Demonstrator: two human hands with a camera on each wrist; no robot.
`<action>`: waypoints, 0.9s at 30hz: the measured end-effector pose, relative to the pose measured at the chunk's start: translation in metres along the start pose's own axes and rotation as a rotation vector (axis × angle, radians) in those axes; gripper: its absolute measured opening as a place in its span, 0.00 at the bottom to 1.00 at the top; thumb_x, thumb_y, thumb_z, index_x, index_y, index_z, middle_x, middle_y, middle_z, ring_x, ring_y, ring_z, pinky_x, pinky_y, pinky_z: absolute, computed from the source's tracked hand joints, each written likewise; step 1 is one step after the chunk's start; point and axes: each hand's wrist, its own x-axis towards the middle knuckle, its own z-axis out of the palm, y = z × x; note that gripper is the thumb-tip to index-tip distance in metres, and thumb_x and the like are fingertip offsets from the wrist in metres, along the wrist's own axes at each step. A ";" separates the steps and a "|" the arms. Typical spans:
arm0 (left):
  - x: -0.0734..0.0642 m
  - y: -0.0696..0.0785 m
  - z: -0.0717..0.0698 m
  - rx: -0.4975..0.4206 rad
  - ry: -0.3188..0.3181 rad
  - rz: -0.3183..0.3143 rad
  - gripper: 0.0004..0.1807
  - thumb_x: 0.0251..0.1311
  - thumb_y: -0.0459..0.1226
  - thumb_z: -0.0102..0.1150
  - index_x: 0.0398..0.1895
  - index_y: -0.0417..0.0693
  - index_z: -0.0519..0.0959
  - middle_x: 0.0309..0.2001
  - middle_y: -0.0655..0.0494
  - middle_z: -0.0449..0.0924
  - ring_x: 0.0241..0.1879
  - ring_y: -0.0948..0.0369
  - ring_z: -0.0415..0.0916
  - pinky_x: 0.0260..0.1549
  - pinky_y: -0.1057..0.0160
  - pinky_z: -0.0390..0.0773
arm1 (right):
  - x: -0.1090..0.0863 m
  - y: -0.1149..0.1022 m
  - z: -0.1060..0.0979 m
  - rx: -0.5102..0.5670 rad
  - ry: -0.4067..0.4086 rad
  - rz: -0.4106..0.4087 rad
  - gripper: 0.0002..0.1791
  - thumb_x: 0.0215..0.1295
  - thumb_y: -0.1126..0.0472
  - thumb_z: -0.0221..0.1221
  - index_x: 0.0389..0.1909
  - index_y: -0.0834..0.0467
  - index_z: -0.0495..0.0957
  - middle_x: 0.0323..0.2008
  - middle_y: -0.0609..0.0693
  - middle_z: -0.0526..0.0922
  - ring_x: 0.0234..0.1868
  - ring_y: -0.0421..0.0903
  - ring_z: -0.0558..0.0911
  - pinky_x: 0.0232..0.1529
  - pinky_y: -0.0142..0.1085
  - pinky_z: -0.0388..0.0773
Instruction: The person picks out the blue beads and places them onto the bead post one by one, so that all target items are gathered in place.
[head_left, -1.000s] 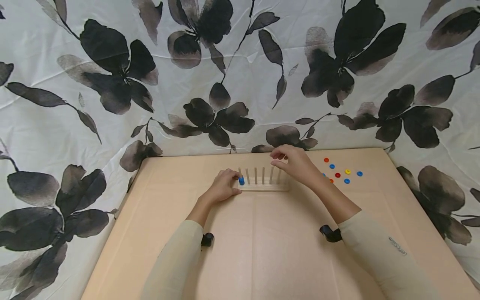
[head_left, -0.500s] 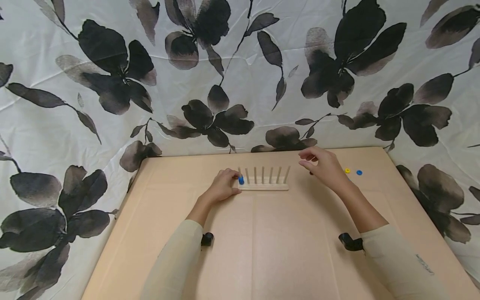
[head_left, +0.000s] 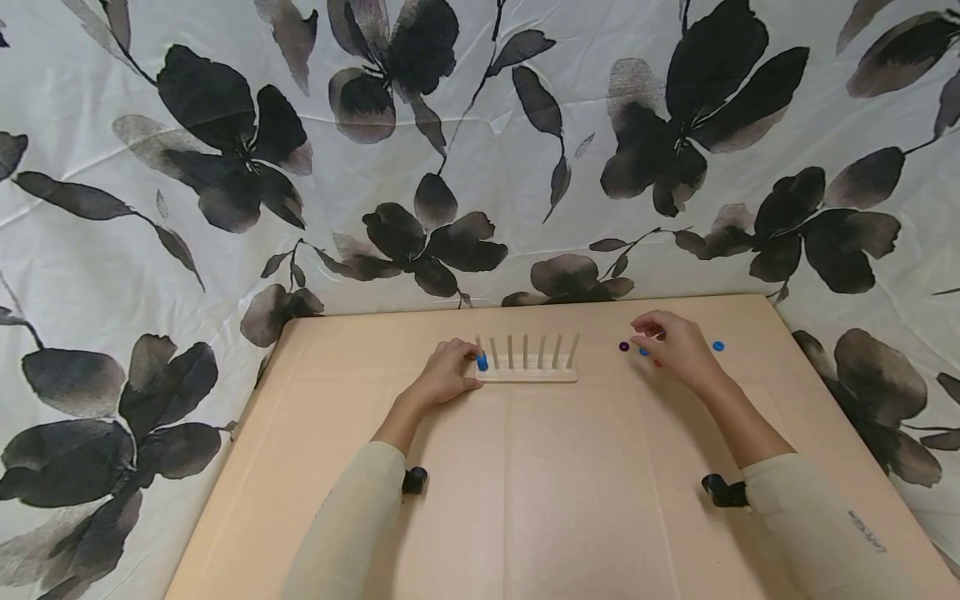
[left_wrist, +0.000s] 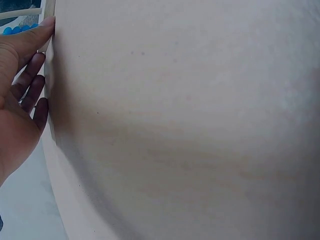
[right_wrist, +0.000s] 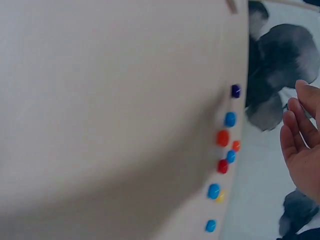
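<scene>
My left hand [head_left: 444, 372] grips the left end of a small wooden peg rack [head_left: 536, 377], the thumb at the front of its base. Blue beads [head_left: 482, 362] are stacked on the leftmost peg; the other pegs stand bare. Over the loose beads at the right hovers my right hand [head_left: 678, 346], fingers loosely bent, with nothing visible between them. A purple bead [head_left: 624, 347] and a blue bead [head_left: 643, 352] lie left of it. The right wrist view shows that hand [right_wrist: 305, 145] apart from the beads, which include a red bead [right_wrist: 222, 166] and a yellow bead [right_wrist: 220, 196].
The rack and beads are on a light wood-coloured tabletop [head_left: 577, 500]. Behind its far edge hangs a white cloth [head_left: 540, 183] with dark flowers. Another blue bead [head_left: 718, 346] lies right of my right hand, and several beads are hidden under it in the head view.
My right hand has moved right, from above the rack's right pegs to above the loose beads. The left hand has stayed on the rack.
</scene>
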 end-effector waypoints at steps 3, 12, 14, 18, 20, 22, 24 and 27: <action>0.000 -0.001 0.000 -0.004 0.004 0.004 0.26 0.57 0.39 0.76 0.58 0.46 0.79 0.56 0.50 0.78 0.61 0.50 0.67 0.65 0.49 0.67 | -0.001 0.010 0.002 -0.017 -0.026 0.057 0.17 0.69 0.62 0.66 0.54 0.66 0.81 0.50 0.64 0.85 0.52 0.61 0.82 0.54 0.55 0.79; 0.000 -0.004 0.001 -0.029 0.003 0.006 0.25 0.57 0.39 0.76 0.57 0.48 0.80 0.56 0.52 0.78 0.61 0.51 0.67 0.65 0.49 0.66 | -0.005 0.028 0.011 -0.064 -0.131 0.170 0.22 0.72 0.61 0.63 0.61 0.69 0.76 0.55 0.67 0.82 0.55 0.63 0.81 0.57 0.56 0.80; 0.000 -0.004 0.001 -0.032 0.006 0.007 0.25 0.57 0.39 0.76 0.57 0.48 0.80 0.56 0.52 0.78 0.61 0.51 0.67 0.65 0.49 0.66 | -0.005 0.030 0.014 -0.088 -0.160 0.164 0.23 0.72 0.61 0.63 0.62 0.70 0.75 0.57 0.69 0.80 0.57 0.64 0.80 0.60 0.58 0.78; -0.001 -0.004 0.001 -0.032 0.012 0.012 0.24 0.57 0.39 0.77 0.56 0.47 0.80 0.55 0.52 0.78 0.60 0.50 0.67 0.65 0.49 0.66 | -0.005 0.035 0.019 -0.119 -0.186 0.158 0.23 0.72 0.62 0.63 0.61 0.70 0.75 0.58 0.70 0.78 0.58 0.65 0.79 0.62 0.59 0.77; 0.000 -0.004 0.001 -0.027 0.016 0.016 0.24 0.57 0.39 0.77 0.56 0.48 0.80 0.55 0.52 0.78 0.60 0.51 0.67 0.64 0.49 0.67 | -0.005 0.036 0.021 -0.132 -0.187 0.155 0.22 0.71 0.63 0.63 0.61 0.70 0.76 0.57 0.70 0.78 0.57 0.64 0.79 0.61 0.58 0.78; 0.000 -0.004 0.002 -0.022 0.018 0.016 0.24 0.57 0.39 0.77 0.56 0.48 0.80 0.55 0.52 0.78 0.60 0.51 0.67 0.64 0.49 0.67 | -0.005 0.037 0.023 -0.147 -0.185 0.153 0.21 0.71 0.63 0.63 0.60 0.69 0.77 0.54 0.68 0.80 0.53 0.62 0.79 0.59 0.56 0.79; 0.000 -0.004 0.002 -0.017 0.019 0.017 0.25 0.57 0.39 0.77 0.57 0.47 0.79 0.55 0.52 0.78 0.60 0.51 0.67 0.64 0.49 0.67 | -0.005 0.038 0.023 -0.161 -0.186 0.140 0.20 0.71 0.64 0.63 0.59 0.69 0.77 0.51 0.67 0.80 0.50 0.60 0.79 0.56 0.55 0.81; -0.001 -0.003 0.003 -0.009 0.019 0.020 0.26 0.57 0.39 0.77 0.58 0.46 0.79 0.54 0.52 0.78 0.59 0.51 0.67 0.63 0.49 0.67 | -0.005 0.039 0.025 -0.175 -0.180 0.121 0.18 0.71 0.65 0.63 0.57 0.69 0.78 0.48 0.65 0.81 0.47 0.58 0.79 0.53 0.53 0.81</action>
